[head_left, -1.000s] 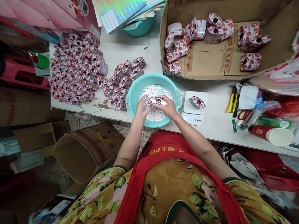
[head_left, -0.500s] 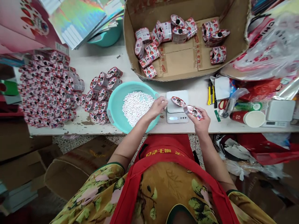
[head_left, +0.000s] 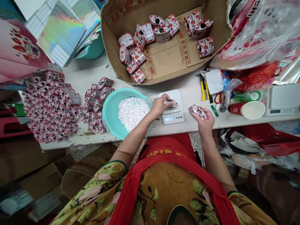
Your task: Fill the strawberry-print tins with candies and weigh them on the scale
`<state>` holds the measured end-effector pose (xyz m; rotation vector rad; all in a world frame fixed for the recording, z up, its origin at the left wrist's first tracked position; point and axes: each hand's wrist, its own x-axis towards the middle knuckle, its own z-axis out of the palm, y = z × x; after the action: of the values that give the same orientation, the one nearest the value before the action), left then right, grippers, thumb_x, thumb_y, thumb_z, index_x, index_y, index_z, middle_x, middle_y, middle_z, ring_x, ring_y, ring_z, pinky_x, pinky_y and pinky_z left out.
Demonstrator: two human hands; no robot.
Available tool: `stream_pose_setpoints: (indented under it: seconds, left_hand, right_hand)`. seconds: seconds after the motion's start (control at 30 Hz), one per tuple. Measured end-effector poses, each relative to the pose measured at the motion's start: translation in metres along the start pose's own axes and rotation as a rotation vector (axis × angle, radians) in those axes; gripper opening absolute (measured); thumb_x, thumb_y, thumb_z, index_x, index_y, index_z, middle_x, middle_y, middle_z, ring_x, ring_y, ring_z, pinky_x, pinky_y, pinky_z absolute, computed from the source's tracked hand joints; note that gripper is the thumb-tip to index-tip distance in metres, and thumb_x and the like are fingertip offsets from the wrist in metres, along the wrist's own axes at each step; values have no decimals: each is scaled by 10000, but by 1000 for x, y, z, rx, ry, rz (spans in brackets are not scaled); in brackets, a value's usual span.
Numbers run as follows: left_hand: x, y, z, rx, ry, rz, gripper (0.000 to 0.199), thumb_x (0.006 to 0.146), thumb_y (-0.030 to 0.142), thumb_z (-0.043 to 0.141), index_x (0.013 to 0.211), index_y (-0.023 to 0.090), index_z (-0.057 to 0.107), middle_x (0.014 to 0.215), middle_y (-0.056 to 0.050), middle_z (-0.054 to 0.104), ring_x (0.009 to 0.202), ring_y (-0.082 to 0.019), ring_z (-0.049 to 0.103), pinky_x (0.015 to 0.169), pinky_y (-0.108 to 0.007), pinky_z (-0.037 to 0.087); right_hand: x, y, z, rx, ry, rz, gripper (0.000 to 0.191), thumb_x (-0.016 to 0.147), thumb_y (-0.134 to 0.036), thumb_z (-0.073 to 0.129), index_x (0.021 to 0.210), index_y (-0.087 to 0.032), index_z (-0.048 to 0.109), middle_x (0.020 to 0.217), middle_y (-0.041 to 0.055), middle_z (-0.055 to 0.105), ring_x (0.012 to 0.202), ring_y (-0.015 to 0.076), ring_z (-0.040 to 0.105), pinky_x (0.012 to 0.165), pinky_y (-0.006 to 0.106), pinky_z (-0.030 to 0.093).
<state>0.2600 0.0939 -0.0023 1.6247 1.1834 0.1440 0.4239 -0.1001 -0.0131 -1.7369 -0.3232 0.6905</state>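
Observation:
A small strawberry-printed packet [head_left: 173,103] lies on the white digital scale [head_left: 180,118]. My left hand [head_left: 159,105] is at its left end, fingertips pinched together and meeting the packet. What the fingertips hold, if anything, is hidden. My right hand [head_left: 206,121] grips another strawberry-printed carton [head_left: 196,112] with a dark hole in its face, to the right of the scale and clear of it. Under my left forearm stands a turquoise bowl [head_left: 109,107] of small white and pale pink candies [head_left: 131,109].
Stacked printed cartons [head_left: 49,109] fill the left end, with a smaller group [head_left: 95,100] beside the bowl. Behind the scale, a large cardboard box [head_left: 168,59] holds several cartons. Yellow cutters [head_left: 204,89], a paper cup [head_left: 253,110] and a second scale [head_left: 283,98] are on the right.
My left hand has moved from the bowl's right rim onto the packet on the scale. My right hand has drawn its carton a little right, away from the scale. The view has shifted.

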Motion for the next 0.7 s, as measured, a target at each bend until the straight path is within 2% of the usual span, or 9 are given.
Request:
stream_pose_setpoints:
  seconds: [0.1, 0.17, 0.27, 0.37, 0.5, 0.6, 0.7]
  left_hand:
    - [-6, -12, -28, -587, 72, -194, 261, 892, 386, 719, 812, 188, 568, 603, 41, 498, 494, -80, 418, 496, -194, 329]
    - [-16, -21, -54, -878, 151, -279, 274, 907, 416, 702, 841, 182, 576, 593, 47, 468, 453, -60, 370, 437, -178, 294]
    - [-34, -39, -86, -1060, 297, -303, 150, 888, 277, 716, 925, 160, 630, 696, 14, 559, 537, -55, 498, 485, -152, 406]
    - [-51, -58, -101, -1054, 325, -332, 177, 845, 182, 710, 1009, 136, 663, 759, 0, 595, 585, -60, 561, 523, -149, 464]
    - [-62, -69, -99, -982, 257, -372, 205, 798, 209, 732, 964, 135, 637, 675, 30, 525, 477, -42, 465, 397, -130, 281]
    - [-61, -59, -85, -874, 187, -299, 235, 813, 313, 744, 849, 149, 579, 615, 47, 463, 433, -32, 333, 396, -151, 156]
    - [-53, -42, -63, -687, 50, -210, 252, 840, 354, 710, 818, 153, 560, 578, 57, 424, 452, -49, 280, 437, -179, 166]
  right_hand:
    - [5, -3, 1, -12, 9, -21, 592, 580, -384, 921, 1089, -164, 715, 1026, 58, 733, 933, 226, 710, 951, 436, 585]
    - [8, -3, 3, -6, 12, -38, 600, 564, -380, 928, 1080, -160, 715, 1023, 61, 730, 934, 229, 707, 955, 443, 583]
    - [8, -3, 8, 11, 5, -51, 597, 566, -385, 930, 1073, -162, 708, 1031, 62, 727, 955, 233, 707, 972, 444, 577]
    - [6, -1, 16, 13, -3, -39, 616, 562, -403, 931, 1085, -167, 705, 1043, 60, 729, 963, 236, 711, 972, 442, 579]
    - [2, 2, 24, 5, -4, -19, 649, 539, -406, 939, 1097, -161, 716, 1033, 63, 741, 953, 235, 715, 953, 425, 586]
    - [-1, 3, 28, 2, -5, 2, 657, 535, -407, 936, 1103, -161, 716, 1031, 62, 748, 942, 230, 718, 948, 417, 587]
    - [-2, 1, 30, 6, -6, 17, 642, 547, -399, 926, 1104, -160, 713, 1027, 62, 753, 944, 230, 721, 950, 413, 587]
